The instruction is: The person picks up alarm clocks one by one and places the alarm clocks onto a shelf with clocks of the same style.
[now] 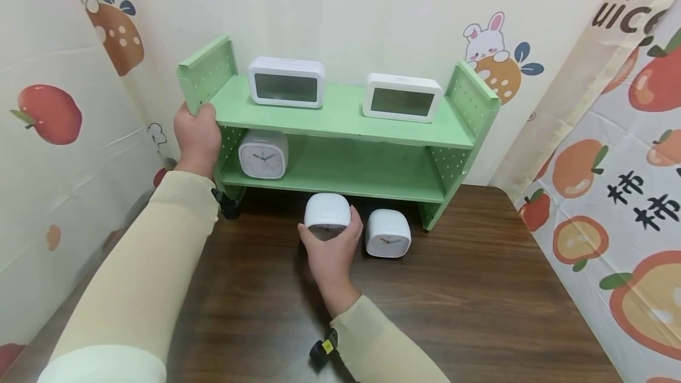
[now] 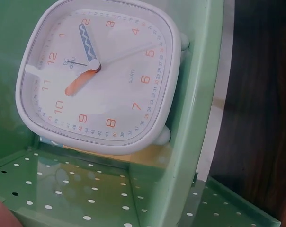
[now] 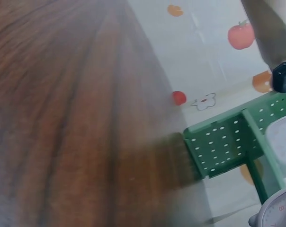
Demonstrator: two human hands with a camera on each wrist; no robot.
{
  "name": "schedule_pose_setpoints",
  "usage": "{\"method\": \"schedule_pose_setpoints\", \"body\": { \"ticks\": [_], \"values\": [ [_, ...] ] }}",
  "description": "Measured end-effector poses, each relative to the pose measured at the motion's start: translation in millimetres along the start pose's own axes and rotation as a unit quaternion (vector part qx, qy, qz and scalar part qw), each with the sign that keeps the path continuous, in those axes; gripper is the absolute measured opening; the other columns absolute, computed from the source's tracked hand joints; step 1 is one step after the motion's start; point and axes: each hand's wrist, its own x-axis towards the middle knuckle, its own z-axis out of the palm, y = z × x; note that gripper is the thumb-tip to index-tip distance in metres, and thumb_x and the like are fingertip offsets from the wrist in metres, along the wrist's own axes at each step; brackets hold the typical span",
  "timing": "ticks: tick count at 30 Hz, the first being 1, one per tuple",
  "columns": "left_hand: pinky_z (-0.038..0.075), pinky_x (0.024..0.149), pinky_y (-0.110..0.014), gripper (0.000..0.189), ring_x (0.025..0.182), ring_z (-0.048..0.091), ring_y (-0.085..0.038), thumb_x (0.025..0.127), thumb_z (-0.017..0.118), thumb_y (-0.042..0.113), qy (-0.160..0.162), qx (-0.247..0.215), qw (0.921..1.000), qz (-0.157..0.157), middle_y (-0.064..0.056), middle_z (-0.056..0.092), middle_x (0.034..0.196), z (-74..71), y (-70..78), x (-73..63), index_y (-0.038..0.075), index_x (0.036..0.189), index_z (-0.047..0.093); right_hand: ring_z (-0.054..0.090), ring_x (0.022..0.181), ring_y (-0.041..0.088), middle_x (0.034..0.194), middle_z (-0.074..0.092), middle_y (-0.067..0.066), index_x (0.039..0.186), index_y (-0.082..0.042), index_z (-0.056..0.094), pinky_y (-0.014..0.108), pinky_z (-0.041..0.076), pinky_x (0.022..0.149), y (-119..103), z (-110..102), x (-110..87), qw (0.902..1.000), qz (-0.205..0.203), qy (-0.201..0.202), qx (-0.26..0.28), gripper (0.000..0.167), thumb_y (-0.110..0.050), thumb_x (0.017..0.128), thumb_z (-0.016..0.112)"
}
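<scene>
My left hand (image 1: 199,138) grips the upper left corner of a green two-tier shelf (image 1: 340,108), its thumb over the top board's front edge. With thumb and fingers on opposite sides, my right hand (image 1: 334,256) holds a white rounded alarm clock (image 1: 327,208) in front of the lower board; whether it touches the table cannot be seen. The right wrist view catches part of this clock's dial (image 3: 281,212). Just right of it, a similar white clock (image 1: 388,234) stands on the table. Another alarm clock (image 1: 263,155) sits at the lower board's left end, its dial (image 2: 105,80) filling the left wrist view.
On the top board stand two white digital clocks (image 1: 287,83), (image 1: 402,98) with dark screens. Perforated side panels (image 1: 470,102) close off the shelf's ends. Brown wooden table (image 1: 479,288) spreads in front, and fruit-printed cloth (image 1: 69,194) hangs at the back and sides.
</scene>
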Motion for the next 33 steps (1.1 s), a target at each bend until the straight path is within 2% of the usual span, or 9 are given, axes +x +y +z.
{"method": "schedule_pose_setpoints", "body": {
  "ticks": [10, 15, 23, 28, 33],
  "values": [
    [0.036, 0.109, -0.029, 0.041, 0.121, 0.050, -0.012, 0.106, 0.041, 0.027, 0.009, -0.001, 1.0000, 0.003, -0.003, 0.060, 0.138, -1.7, -0.2, 1.1, 0.011, 0.141, 0.058, 0.041, 0.131, 0.023, 0.149, 0.035, 0.005, 0.156, -0.013, 0.027, 0.050, 0.038, 0.107, -17.9, -5.5, 14.9, 0.9995, -0.015, -0.014, 0.024, 0.108, -0.028, 0.073, 0.095],
    [0.035, 0.110, -0.029, 0.041, 0.123, 0.050, -0.012, 0.106, 0.041, 0.026, 0.007, 0.000, 1.0000, 0.001, -0.003, 0.059, 0.140, -1.3, 0.0, 0.5, 0.012, 0.141, 0.057, 0.042, 0.131, 0.024, 0.151, 0.034, 0.004, 0.156, -0.015, 0.026, 0.051, 0.041, 0.105, -29.4, -7.0, 21.7, 0.9994, -0.018, -0.018, 0.025, 0.109, -0.036, 0.074, 0.094],
    [0.037, 0.106, -0.027, 0.042, 0.118, 0.050, -0.011, 0.105, 0.041, 0.025, 0.008, -0.007, 0.9999, 0.010, -0.003, 0.061, 0.137, -0.5, -3.3, 0.8, 0.010, 0.139, 0.059, 0.041, 0.131, 0.026, 0.155, 0.030, 0.007, 0.158, -0.015, 0.022, 0.050, 0.040, 0.105, -52.3, -4.6, 48.3, 0.9992, 0.004, -0.018, 0.036, 0.111, -0.034, 0.075, 0.093],
    [0.035, 0.111, -0.028, 0.043, 0.124, 0.050, -0.012, 0.106, 0.039, 0.025, 0.001, -0.004, 0.9999, 0.011, -0.004, 0.059, 0.142, -1.0, -3.5, 0.0, 0.011, 0.143, 0.056, 0.043, 0.128, 0.027, 0.154, 0.030, 0.008, 0.159, -0.013, 0.021, 0.047, 0.042, 0.103, -55.7, -2.9, 63.5, 0.9987, 0.018, -0.034, 0.033, 0.112, -0.036, 0.075, 0.092],
    [0.035, 0.110, -0.029, 0.044, 0.124, 0.050, -0.012, 0.106, 0.039, 0.027, 0.001, 0.003, 0.9999, 0.011, -0.003, 0.058, 0.142, -1.0, -3.0, 0.1, 0.012, 0.144, 0.055, 0.045, 0.125, 0.028, 0.152, 0.031, 0.009, 0.158, -0.012, 0.023, 0.046, 0.044, 0.102, -58.1, 0.3, 73.4, 0.9978, 0.032, -0.048, 0.033, 0.110, -0.033, 0.076, 0.093]
  ]
}}
